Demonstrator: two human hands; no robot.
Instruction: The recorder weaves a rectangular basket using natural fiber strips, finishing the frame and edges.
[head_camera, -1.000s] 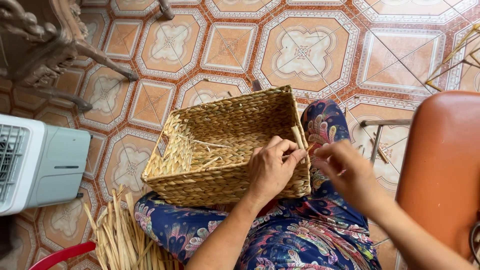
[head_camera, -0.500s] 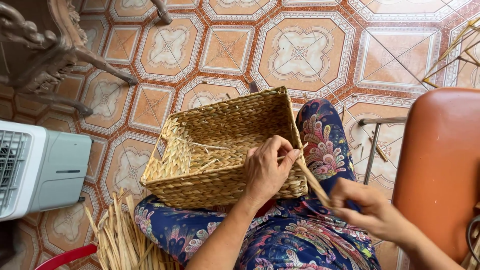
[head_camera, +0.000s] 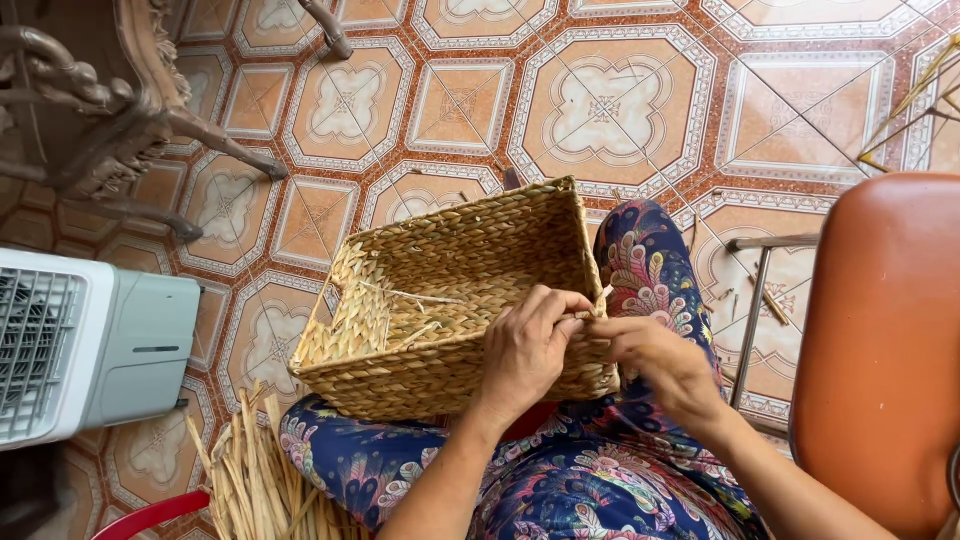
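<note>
Woven straw basket (head_camera: 450, 300) tilted on lap, opening up, rim within reach | left hand (head_camera: 525, 355) pinched shut on rim strand (head_camera: 585, 314) at basket's near-right corner | right hand (head_camera: 655, 360) just beside, fingers closed on same strand | loose straw bundle (head_camera: 255, 480) below-left of basket | orange chair (head_camera: 880, 350) right of it

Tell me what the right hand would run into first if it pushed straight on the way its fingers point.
The right hand points left toward the left hand, whose fingers pinch the near rim of the rectangular woven straw basket. It would probably meet those fingers first; they already look almost touching.
</note>
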